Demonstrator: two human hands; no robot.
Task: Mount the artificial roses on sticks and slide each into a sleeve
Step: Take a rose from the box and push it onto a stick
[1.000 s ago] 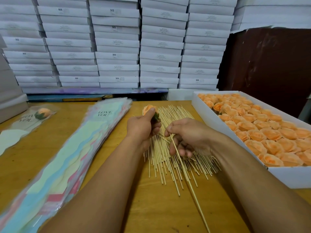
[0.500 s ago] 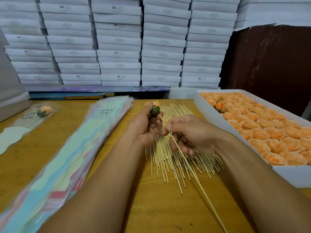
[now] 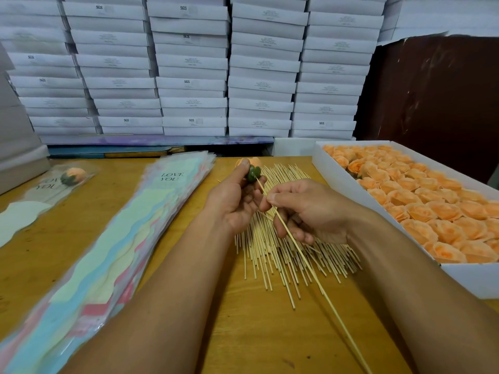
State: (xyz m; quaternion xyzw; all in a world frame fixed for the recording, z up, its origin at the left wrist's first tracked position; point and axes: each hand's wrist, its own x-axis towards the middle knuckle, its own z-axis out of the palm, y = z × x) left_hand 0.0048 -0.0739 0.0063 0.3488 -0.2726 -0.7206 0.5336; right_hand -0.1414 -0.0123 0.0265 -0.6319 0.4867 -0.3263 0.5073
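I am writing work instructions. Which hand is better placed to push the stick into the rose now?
Right. The right hand pinches the stick, its tip at the green base of the rose, which the left hand holds.

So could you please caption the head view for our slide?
Left hand holds a rose while right hand pushes a stick into its base.

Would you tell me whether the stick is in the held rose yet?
At its base: the stick tip meets the rose's green underside; depth cannot be told.
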